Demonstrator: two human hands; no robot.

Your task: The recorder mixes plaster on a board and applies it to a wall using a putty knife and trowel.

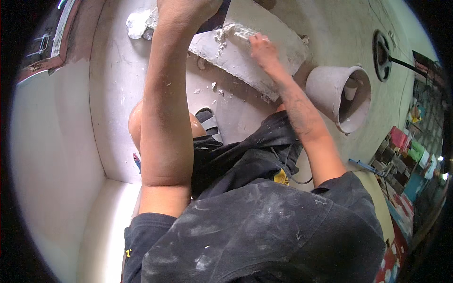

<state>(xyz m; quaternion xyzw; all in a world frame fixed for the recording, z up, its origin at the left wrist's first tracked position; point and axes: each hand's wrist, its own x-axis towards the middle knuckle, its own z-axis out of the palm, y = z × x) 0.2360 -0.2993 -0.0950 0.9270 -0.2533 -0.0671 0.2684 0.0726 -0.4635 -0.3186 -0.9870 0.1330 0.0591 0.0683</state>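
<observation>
A pale board (283,40) lies tilted on the floor in front of me, with a ridge of wet white plaster (238,32) across it. At the right end of that ridge is my right hand (264,51), fingers drawn together and touching the plaster; what they hold, if anything, is too small to make out. My left hand (188,10) reaches to the top edge, its fingers out of sight. Beside it shows a dark, flat, straight-edged piece (216,20), over the board. Left of my left wrist sits a heap of white plaster (139,23).
Right of the board, a plaster-coated bucket (330,89) lies tipped with its mouth to the right. Beyond it is a round black base with a pole (383,55). Plaster crumbs (214,86) dot the floor near my sandalled foot (207,121). A pale wall (52,141) stands left.
</observation>
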